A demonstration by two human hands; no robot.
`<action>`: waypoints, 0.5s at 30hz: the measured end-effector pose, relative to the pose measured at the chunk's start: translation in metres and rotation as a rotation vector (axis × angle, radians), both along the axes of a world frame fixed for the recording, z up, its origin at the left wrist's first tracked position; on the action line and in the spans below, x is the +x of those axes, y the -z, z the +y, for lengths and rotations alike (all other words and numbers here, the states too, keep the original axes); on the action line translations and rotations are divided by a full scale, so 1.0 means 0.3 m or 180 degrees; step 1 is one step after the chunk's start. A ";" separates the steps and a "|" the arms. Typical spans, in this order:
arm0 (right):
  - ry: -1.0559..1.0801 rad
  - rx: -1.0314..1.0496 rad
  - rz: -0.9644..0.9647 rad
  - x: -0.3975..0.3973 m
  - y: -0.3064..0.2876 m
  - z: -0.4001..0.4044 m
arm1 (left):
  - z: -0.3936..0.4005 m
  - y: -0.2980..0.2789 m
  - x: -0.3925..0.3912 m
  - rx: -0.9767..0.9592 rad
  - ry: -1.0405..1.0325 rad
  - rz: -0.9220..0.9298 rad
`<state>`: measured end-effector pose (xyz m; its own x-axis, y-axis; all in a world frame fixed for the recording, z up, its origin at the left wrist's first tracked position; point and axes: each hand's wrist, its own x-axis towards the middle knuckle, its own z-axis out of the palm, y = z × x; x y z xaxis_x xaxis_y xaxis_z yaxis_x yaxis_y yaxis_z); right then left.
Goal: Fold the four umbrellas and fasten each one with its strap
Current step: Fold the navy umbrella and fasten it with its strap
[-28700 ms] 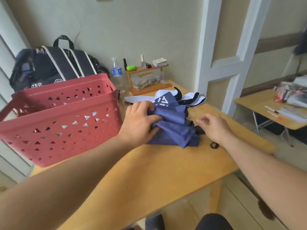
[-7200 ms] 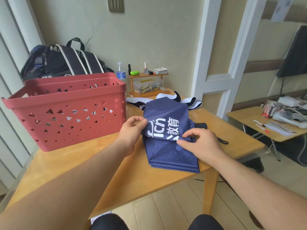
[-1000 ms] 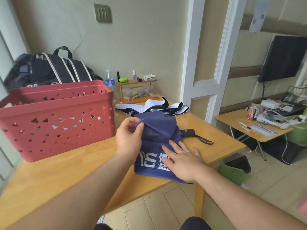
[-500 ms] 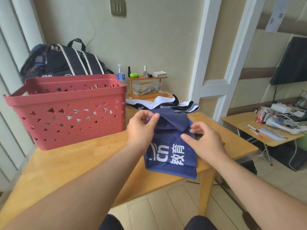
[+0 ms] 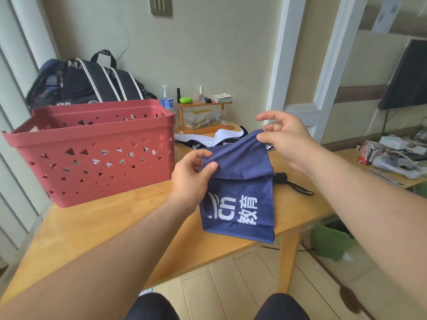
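A navy blue fabric umbrella canopy with white printed lettering (image 5: 240,199) is held over the near right part of the light wooden desk (image 5: 97,225), lower panels lying flat on the wood, top flap lifted. The flap's left corner is pinched by thumb and fingers of the left hand (image 5: 193,177); the right corner is pinched by the right hand (image 5: 285,138), its other fingers spread loose. The black umbrella handle with wrist loop (image 5: 280,177) is seen poking out on the desk just right of the canopy.

Fabric is judged thin, light, limp and a bit slick, so pleats are likely to slide apart unless kept taut; corners and panel edges are the best places to be gripped, the handle for steadying while rolling. The fastening strap cannot be made out.

A white and black fabric umbrella (image 5: 215,140) lies behind, not yet folded. A red perforated plastic basket (image 5: 92,151) stands to the left.
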<state>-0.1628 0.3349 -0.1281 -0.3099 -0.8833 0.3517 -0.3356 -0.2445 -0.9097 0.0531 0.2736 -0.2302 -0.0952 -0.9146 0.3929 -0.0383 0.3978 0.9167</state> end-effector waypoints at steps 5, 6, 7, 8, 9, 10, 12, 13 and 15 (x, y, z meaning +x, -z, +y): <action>-0.0231 0.0300 -0.0243 -0.023 0.020 0.045 | -0.004 -0.003 0.020 -0.0037 0.0096 -0.0134; -0.0297 0.0319 -0.0372 -0.021 0.030 0.058 | -0.004 -0.002 0.025 -0.0041 0.0136 -0.0199; -0.0391 0.0328 -0.0503 -0.019 0.043 0.073 | 0.000 -0.002 0.031 -0.0036 0.0178 -0.0258; -0.0487 0.0333 -0.0566 -0.015 0.056 0.092 | 0.000 0.001 0.036 -0.0028 0.0200 -0.0300; -0.0562 0.0342 -0.0507 -0.011 0.070 0.112 | 0.003 0.003 0.042 -0.0019 0.0201 -0.0328; -0.0608 0.0356 -0.0336 -0.006 0.085 0.129 | 0.006 0.005 0.048 -0.0007 0.0179 -0.0344; -0.0478 0.0369 0.0207 -0.002 0.110 0.146 | 0.013 0.010 0.057 -0.0002 0.0091 -0.0370; -0.0323 0.0338 0.0503 -0.002 0.121 0.147 | 0.018 0.013 0.061 -0.0004 0.0051 -0.0373; -0.0031 0.0241 0.0932 -0.002 0.141 0.151 | 0.028 0.024 0.067 0.0029 0.0047 -0.0347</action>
